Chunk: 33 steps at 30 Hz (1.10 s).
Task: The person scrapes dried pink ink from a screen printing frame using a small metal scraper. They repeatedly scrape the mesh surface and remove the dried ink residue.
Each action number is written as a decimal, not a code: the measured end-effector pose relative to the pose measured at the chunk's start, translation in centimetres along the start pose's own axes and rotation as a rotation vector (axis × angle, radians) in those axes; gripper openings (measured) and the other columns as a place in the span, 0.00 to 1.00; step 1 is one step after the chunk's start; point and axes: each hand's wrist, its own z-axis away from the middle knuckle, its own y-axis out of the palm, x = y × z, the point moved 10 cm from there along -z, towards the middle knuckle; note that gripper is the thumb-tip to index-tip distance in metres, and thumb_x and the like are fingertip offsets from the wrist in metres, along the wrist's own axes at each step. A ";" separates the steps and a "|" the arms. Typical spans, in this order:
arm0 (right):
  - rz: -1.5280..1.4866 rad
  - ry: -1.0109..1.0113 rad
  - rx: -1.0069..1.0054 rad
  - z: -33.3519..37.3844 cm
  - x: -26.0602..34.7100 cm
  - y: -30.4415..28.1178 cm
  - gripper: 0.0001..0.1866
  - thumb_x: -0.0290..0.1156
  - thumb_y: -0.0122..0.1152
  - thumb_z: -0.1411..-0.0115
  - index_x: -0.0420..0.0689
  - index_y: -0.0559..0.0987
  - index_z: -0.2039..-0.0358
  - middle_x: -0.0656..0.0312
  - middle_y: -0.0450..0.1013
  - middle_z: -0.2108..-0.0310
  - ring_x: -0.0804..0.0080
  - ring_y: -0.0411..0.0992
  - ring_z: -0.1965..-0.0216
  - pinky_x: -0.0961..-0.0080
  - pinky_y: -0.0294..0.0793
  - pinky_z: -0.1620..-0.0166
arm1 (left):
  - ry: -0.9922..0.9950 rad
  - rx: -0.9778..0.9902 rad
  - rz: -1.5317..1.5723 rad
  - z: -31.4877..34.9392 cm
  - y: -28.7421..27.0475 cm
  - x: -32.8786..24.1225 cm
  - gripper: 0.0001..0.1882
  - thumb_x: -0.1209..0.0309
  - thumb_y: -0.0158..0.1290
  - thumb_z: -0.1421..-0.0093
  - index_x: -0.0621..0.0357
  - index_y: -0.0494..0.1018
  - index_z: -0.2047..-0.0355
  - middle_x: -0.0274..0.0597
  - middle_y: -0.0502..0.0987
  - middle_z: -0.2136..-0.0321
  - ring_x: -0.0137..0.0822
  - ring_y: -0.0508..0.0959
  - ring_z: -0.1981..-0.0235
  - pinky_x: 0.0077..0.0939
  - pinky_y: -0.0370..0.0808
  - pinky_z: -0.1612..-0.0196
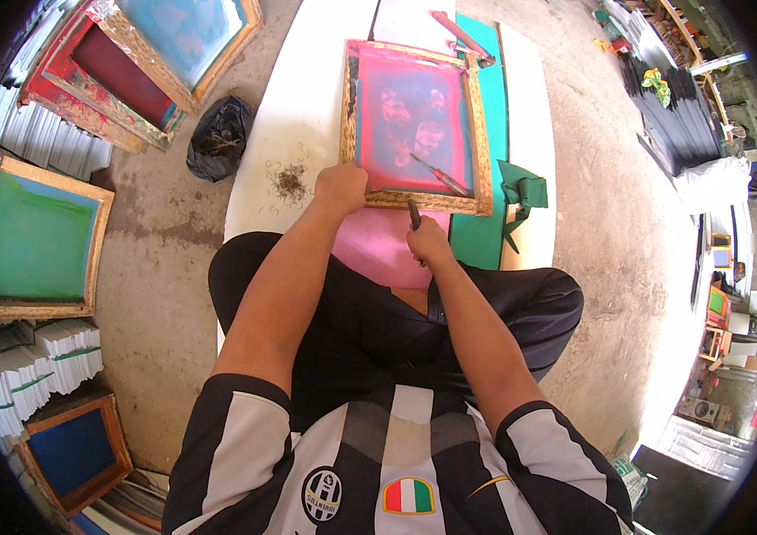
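Left hand (341,189) holding wooden frame (479,143), right hand (429,242) gripping dark tool (414,213).

Bright, daylight-like illumination on my feed, strongest at right, where the grey-beige concrete floor (601,276) burns out to white; I cannot make out the source. The long white table (294,116) runs close to overexposure. I log glossy highlights on the crumpled black plastic bag (220,138) and pale glare across the light-blue mesh screen (187,36). Black fabric trousers (530,303) sink dark, folds faint. Centre reads crisp: I can resolve mottling on the speckled wooden frame (482,160). Fisheye bends the stacked white sheets (66,348) at left; far-right detail softens, and black vignetting fills the corners.
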 end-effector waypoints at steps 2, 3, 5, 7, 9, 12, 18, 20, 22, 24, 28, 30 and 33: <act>0.062 -0.083 -0.116 -1.5 -1.8 0.6 0.09 0.26 0.51 0.43 0.34 0.76 0.67 0.52 0.72 0.83 0.60 0.75 0.85 0.62 0.73 0.82 | 0.008 0.006 -0.009 -0.1 0.1 -0.4 0.11 0.72 0.53 0.47 0.58 0.81 0.65 0.50 0.81 0.61 0.51 0.82 0.58 0.46 0.80 0.56; 0.058 -0.055 -0.087 -1.4 -1.6 0.9 0.10 0.27 0.51 0.43 0.34 0.77 0.65 0.48 0.75 0.78 0.53 0.76 0.77 0.58 0.74 0.73 | -0.004 0.013 -0.012 -0.1 0.2 -0.1 0.11 0.72 0.54 0.47 0.58 0.81 0.65 0.51 0.81 0.60 0.51 0.82 0.58 0.46 0.80 0.56; 0.050 0.007 -0.031 -0.3 -0.7 0.7 0.14 0.28 0.50 0.44 0.35 0.79 0.62 0.40 0.79 0.67 0.41 0.79 0.62 0.51 0.77 0.55 | -0.020 0.030 -0.017 0.2 0.1 0.1 0.11 0.72 0.54 0.47 0.59 0.81 0.65 0.51 0.81 0.59 0.51 0.82 0.58 0.46 0.80 0.56; -0.035 0.047 0.020 -0.9 -2.0 1.5 0.12 0.28 0.52 0.45 0.36 0.79 0.63 0.41 0.79 0.68 0.45 0.80 0.65 0.53 0.79 0.58 | -0.039 0.059 -0.033 0.1 -0.1 -0.2 0.11 0.73 0.55 0.47 0.56 0.82 0.63 0.49 0.81 0.59 0.48 0.82 0.56 0.43 0.81 0.56; -0.161 0.073 0.080 -1.1 -2.6 2.3 0.10 0.27 0.54 0.46 0.37 0.79 0.65 0.44 0.79 0.70 0.50 0.80 0.69 0.56 0.79 0.64 | -0.049 0.064 -0.047 0.1 -0.1 -0.3 0.11 0.73 0.56 0.46 0.55 0.83 0.62 0.48 0.82 0.59 0.47 0.82 0.55 0.42 0.81 0.56; -0.461 0.107 0.181 -0.1 -2.4 3.2 0.06 0.24 0.57 0.47 0.38 0.76 0.67 0.51 0.75 0.76 0.60 0.76 0.78 0.63 0.75 0.75 | -0.053 0.042 -0.057 0.1 0.1 -0.1 0.11 0.73 0.56 0.46 0.54 0.83 0.62 0.47 0.81 0.58 0.48 0.82 0.55 0.42 0.81 0.55; -0.763 0.061 0.320 2.9 0.8 3.8 0.07 0.23 0.59 0.43 0.41 0.72 0.64 0.59 0.71 0.79 0.69 0.70 0.82 0.70 0.71 0.80 | 0.158 -0.079 -0.048 0.6 -0.8 -2.7 0.10 0.72 0.54 0.44 0.53 0.82 0.63 0.46 0.81 0.59 0.48 0.82 0.58 0.43 0.80 0.57; -0.762 0.002 0.378 3.5 2.1 4.7 0.08 0.25 0.60 0.41 0.41 0.72 0.62 0.59 0.71 0.78 0.70 0.71 0.81 0.70 0.72 0.79 | 0.364 -0.121 0.027 1.1 -0.4 -4.9 0.10 0.71 0.53 0.44 0.53 0.82 0.64 0.46 0.82 0.60 0.49 0.82 0.59 0.44 0.79 0.58; -0.710 0.013 0.411 4.4 3.5 4.7 0.08 0.27 0.59 0.39 0.41 0.72 0.61 0.59 0.71 0.78 0.70 0.72 0.80 0.71 0.72 0.78 | 0.374 -0.092 -0.031 1.1 0.6 -5.3 0.10 0.69 0.53 0.44 0.50 0.82 0.65 0.46 0.82 0.65 0.50 0.82 0.61 0.47 0.79 0.59; -0.672 0.009 0.436 4.7 4.0 5.0 0.09 0.30 0.59 0.38 0.41 0.72 0.60 0.59 0.72 0.77 0.70 0.72 0.80 0.71 0.73 0.77 | 0.363 -0.060 -0.083 0.9 1.3 -5.3 0.09 0.68 0.53 0.44 0.49 0.81 0.65 0.46 0.82 0.67 0.51 0.82 0.62 0.48 0.79 0.60; -0.643 0.010 0.465 4.7 3.8 5.3 0.13 0.36 0.58 0.35 0.41 0.72 0.57 0.57 0.73 0.75 0.69 0.73 0.79 0.70 0.73 0.77 | 0.313 -0.031 -0.136 0.8 1.7 -4.5 0.08 0.67 0.54 0.44 0.50 0.81 0.67 0.46 0.82 0.69 0.50 0.82 0.62 0.48 0.79 0.60; -0.651 0.018 0.477 4.8 3.8 5.3 0.15 0.38 0.58 0.34 0.40 0.72 0.56 0.56 0.75 0.74 0.69 0.75 0.78 0.70 0.74 0.77 | 0.299 -0.026 -0.144 0.7 1.6 -4.4 0.07 0.67 0.55 0.45 0.51 0.81 0.68 0.46 0.82 0.70 0.50 0.82 0.63 0.47 0.79 0.60; -0.657 0.020 0.475 4.5 3.5 5.3 0.17 0.40 0.58 0.33 0.40 0.72 0.55 0.54 0.76 0.73 0.67 0.77 0.76 0.69 0.74 0.76 | 0.242 0.005 -0.162 0.5 1.3 -3.9 0.08 0.68 0.55 0.45 0.54 0.81 0.68 0.49 0.82 0.68 0.51 0.83 0.63 0.47 0.80 0.61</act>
